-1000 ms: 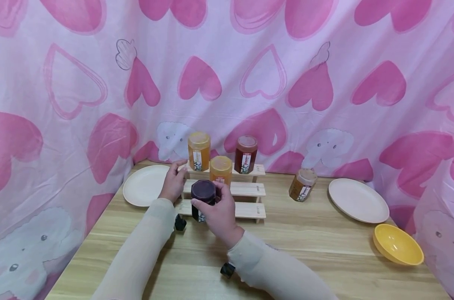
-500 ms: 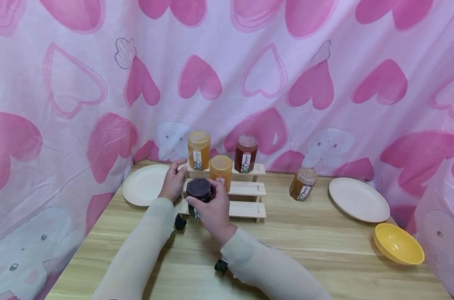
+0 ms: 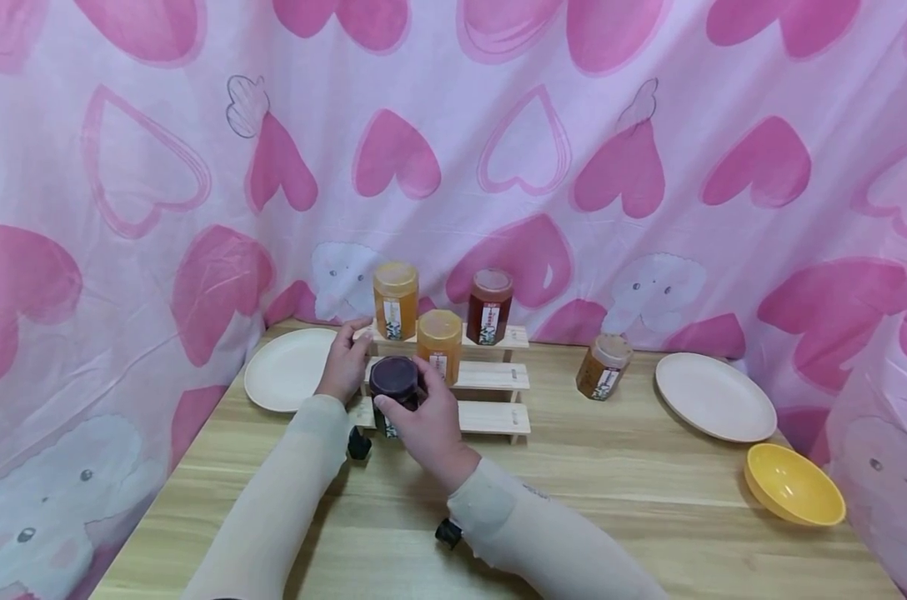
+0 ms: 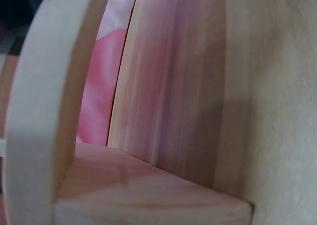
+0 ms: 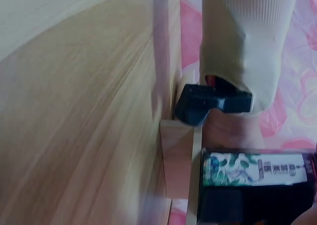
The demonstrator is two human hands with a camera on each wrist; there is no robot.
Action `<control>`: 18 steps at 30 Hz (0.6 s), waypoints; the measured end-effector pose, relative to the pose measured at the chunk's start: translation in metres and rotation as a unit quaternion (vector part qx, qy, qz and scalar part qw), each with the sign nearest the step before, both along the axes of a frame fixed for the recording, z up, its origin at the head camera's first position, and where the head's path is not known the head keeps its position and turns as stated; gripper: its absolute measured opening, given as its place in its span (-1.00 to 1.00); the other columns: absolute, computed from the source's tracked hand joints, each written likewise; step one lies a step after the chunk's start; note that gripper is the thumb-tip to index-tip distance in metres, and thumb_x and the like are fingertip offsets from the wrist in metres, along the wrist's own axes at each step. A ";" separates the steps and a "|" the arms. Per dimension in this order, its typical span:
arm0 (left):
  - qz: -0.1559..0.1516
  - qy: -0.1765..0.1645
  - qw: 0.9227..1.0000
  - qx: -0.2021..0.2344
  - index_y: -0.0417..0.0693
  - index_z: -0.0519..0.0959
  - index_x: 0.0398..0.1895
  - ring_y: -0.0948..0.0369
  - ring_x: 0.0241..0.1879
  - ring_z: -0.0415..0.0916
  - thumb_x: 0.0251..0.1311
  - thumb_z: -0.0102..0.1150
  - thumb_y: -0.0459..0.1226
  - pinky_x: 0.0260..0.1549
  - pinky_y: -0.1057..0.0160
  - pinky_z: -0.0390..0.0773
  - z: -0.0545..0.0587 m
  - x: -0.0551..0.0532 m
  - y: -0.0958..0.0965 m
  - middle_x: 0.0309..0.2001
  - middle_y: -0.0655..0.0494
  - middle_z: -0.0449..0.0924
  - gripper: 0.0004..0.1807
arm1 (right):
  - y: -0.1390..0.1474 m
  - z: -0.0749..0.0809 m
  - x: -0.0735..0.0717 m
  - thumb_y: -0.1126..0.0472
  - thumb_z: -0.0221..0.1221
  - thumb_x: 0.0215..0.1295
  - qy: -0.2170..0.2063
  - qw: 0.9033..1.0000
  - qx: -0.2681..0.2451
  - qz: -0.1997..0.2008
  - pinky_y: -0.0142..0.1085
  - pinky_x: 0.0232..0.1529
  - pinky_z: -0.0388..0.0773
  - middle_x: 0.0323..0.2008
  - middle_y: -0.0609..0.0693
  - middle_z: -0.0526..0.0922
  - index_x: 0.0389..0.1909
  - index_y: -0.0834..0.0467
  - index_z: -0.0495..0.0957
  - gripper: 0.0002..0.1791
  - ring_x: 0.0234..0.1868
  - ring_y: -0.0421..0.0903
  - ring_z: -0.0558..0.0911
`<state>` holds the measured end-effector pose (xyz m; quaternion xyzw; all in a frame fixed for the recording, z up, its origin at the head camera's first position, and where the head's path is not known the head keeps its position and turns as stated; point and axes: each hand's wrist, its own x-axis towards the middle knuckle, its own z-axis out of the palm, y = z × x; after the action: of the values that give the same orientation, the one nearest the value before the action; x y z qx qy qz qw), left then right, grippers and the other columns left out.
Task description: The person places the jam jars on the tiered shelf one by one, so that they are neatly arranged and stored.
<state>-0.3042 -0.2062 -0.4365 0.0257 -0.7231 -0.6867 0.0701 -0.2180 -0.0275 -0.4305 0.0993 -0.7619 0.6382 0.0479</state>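
My right hand [image 3: 433, 427] grips a dark jar [image 3: 395, 379] with thumb and fingers on either side below its lid. The jar stands upright at the left end of the lowest step of a wooden three-step rack [image 3: 491, 417]. In the right wrist view the jar's printed label [image 5: 257, 169] shows, its base against the step's board. My left hand [image 3: 344, 367] holds the left end of the rack's top step; its lower fingers are hidden. An amber jar [image 3: 396, 312] and a red-brown jar [image 3: 490, 317] stand on the top step, a yellow jar [image 3: 439, 342] on the middle one.
A brown jar [image 3: 603, 367] stands on the table right of the rack. Further right are a cream plate [image 3: 716, 397] and a yellow bowl [image 3: 794, 485]. Another cream plate [image 3: 284, 375] lies left of the rack, beside my left forearm. A pink heart-patterned curtain [image 3: 468, 167] hangs behind.
My right hand has moved the dark jar slightly left and back on the lowest step, then stayed nearly still. My left hand has kept its place at the rack.
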 end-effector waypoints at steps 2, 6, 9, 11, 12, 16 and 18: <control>0.000 -0.003 1.000 -0.002 -0.12 0.34 0.53 -0.03 0.07 0.43 0.66 -0.11 -0.24 0.01 0.24 0.47 0.002 0.001 0.000 0.35 -0.11 0.38 -0.53 | 0.002 0.001 0.000 0.08 0.56 0.20 -0.004 1.000 0.007 0.008 -0.01 0.39 0.49 0.39 0.06 0.55 0.51 0.06 0.38 -0.12 0.40 -0.01 0.54; -0.004 -0.001 1.000 0.002 -0.13 0.34 0.53 -0.02 0.06 0.44 0.66 -0.12 -0.24 0.09 0.11 0.47 0.005 0.002 0.001 0.39 -0.19 0.35 -0.53 | 0.003 0.002 -0.001 0.08 0.57 0.19 0.009 1.000 0.017 0.005 -0.02 0.36 0.52 0.37 0.09 0.58 0.48 0.10 0.41 -0.13 0.38 0.00 0.57; -0.009 0.003 1.000 0.007 -0.14 0.33 0.54 -0.06 0.11 0.42 0.66 -0.13 -0.25 0.18 0.03 0.45 0.004 0.001 0.002 0.43 -0.20 0.31 -0.52 | 0.002 0.002 -0.001 0.09 0.58 0.16 0.031 0.999 0.022 -0.004 -0.02 0.36 0.52 0.33 0.12 0.62 0.45 0.15 0.44 -0.15 0.36 0.01 0.59; -0.009 0.004 1.000 0.005 -0.14 0.32 0.55 -0.09 0.15 0.41 0.66 -0.12 -0.25 0.19 0.04 0.44 0.003 0.001 0.002 0.45 -0.18 0.30 -0.52 | 0.000 0.001 -0.002 0.10 0.59 0.15 0.041 0.999 0.029 -0.009 -0.02 0.36 0.52 0.32 0.13 0.62 0.43 0.17 0.45 -0.16 0.35 0.01 0.60; -0.008 0.004 1.000 0.003 -0.14 0.33 0.54 -0.09 0.14 0.41 0.66 -0.12 -0.24 0.18 0.06 0.45 0.003 0.001 0.002 0.42 -0.19 0.32 -0.52 | -0.001 0.001 -0.002 0.10 0.59 0.15 0.044 0.998 0.033 -0.012 -0.02 0.36 0.53 0.31 0.14 0.62 0.42 0.17 0.45 -0.16 0.34 0.02 0.60; -0.002 0.005 1.000 -0.003 -0.12 0.35 0.53 0.04 -0.10 0.44 0.66 -0.08 -0.23 -0.08 0.26 0.49 0.002 0.001 0.000 0.11 -0.21 0.43 -0.53 | -0.003 -0.001 -0.002 0.08 0.58 0.17 0.041 0.998 0.043 -0.016 -0.01 0.35 0.54 0.32 0.12 0.62 0.41 0.15 0.45 -0.18 0.34 0.01 0.60; -0.003 0.007 1.000 -0.002 -0.12 0.36 0.52 0.14 -0.24 0.41 0.65 -0.07 -0.23 -0.21 0.33 0.48 0.002 0.002 0.000 -0.09 -0.18 0.41 -0.53 | -0.004 -0.001 -0.003 0.08 0.58 0.17 0.038 0.998 0.042 -0.017 0.01 0.35 0.53 0.32 0.12 0.62 0.41 0.14 0.45 -0.19 0.34 0.01 0.60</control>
<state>-0.3024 -0.2061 -0.4343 0.0188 -0.7241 -0.6855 0.0729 -0.2210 -0.0319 -0.4318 0.1126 -0.7871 0.6008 0.0831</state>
